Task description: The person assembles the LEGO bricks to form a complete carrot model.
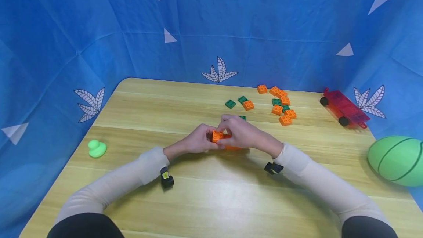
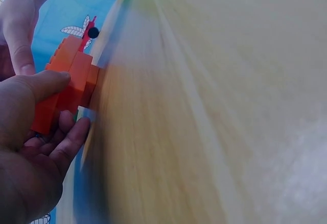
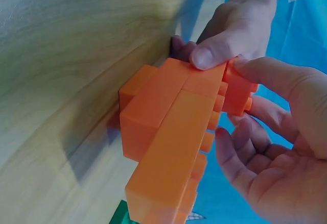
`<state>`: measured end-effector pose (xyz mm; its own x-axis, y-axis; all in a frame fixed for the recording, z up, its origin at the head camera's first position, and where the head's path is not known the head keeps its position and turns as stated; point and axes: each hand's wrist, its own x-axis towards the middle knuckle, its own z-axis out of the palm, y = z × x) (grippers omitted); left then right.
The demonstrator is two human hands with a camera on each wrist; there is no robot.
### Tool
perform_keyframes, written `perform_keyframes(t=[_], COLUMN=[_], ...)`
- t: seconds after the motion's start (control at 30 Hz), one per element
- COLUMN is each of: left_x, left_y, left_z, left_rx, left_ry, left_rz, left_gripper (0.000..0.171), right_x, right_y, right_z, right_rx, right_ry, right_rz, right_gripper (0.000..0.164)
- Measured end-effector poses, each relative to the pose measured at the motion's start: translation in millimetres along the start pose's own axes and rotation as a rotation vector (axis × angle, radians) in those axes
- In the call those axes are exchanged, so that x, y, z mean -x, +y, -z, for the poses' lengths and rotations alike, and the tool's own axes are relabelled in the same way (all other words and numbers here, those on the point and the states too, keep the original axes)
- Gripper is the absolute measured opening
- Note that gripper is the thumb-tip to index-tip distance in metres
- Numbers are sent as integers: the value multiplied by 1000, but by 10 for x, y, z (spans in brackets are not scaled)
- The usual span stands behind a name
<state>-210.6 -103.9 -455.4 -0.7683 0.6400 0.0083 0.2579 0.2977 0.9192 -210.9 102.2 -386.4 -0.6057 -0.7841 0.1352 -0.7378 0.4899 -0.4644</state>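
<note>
A structure of several orange toy building bricks (image 3: 168, 147) stands just over the table in the right wrist view, with studs along one side. My left hand (image 1: 200, 139) grips it near one end, the thumb lying flat on its side. A single orange brick (image 3: 238, 89) sits at the studded face by that end; in the head view the brick (image 1: 217, 136) shows on top, between both hands. My right hand (image 1: 239, 132) pinches this small brick between thumb and fingers. In the left wrist view the structure (image 2: 74, 81) partly hides behind the left thumb.
Loose orange bricks (image 1: 285, 121) and green bricks (image 1: 230, 104) lie scattered beyond the hands. A red toy car (image 1: 345, 107) stands at the back right, a green ball (image 1: 396, 161) at the right edge, a green toy duck (image 1: 97, 148) at the left. Blue cloth (image 1: 211, 17) hangs behind the table.
</note>
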Motion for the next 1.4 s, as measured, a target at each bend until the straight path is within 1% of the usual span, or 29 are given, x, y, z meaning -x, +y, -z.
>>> perform_keyframes(t=[0.2, 0.33, 0.43, 0.63, 0.77, 0.87, 0.97, 1.03, 1.17, 1.27, 1.33, 1.4], left_x=[6, -2, -6, 1, 8, 8, 8, 12, 18, 14, 11, 4], left_y=[11, 12, 4, -16, -14, 10, 31, 45, 53, 49, 49, 50], left_z=[-2, 2, 2, -11, -13, -3, 9, 14, 17, 20, 22, 24], left_rx=[-14, -28, -18, -1, -22, -57, -90, -103, -105, -105, -102, -90], left_ry=[-2, 1, 4, 5, -4, -2, 7, 10, 6, 0, -1, -4], left_rz=[2, 4, 0, 7, 25, 40, 71, 95, 130, 134, 131, 127], left_gripper=[14, 15, 15, 16, 21, 27, 33, 36, 41, 43, 43, 43], right_x=[9, 4, 6, 25, 58, 107, 179, 233, 307, 311, 297, 273], right_y=[5, 25, 39, 73, 117, 177, 316, 463, 803, 1039, 1167, 1268], right_z=[-2, -7, -10, -41, -52, 16, 158, 265, 457, 533, 548, 540], right_rx=[10, 17, 3, -72, -122, -153, -150, -114, -40, -3, 9, 12], right_ry=[-24, -27, -24, 1, 2, -23, -32, -10, 45, 60, 57, 47], right_rz=[-38, -64, -74, -92, -94, -112, -169, -215, -347, -433, -472, -492], right_gripper=[23, 24, 26, 30, 33, 37, 40, 39, 39, 41, 44, 47])
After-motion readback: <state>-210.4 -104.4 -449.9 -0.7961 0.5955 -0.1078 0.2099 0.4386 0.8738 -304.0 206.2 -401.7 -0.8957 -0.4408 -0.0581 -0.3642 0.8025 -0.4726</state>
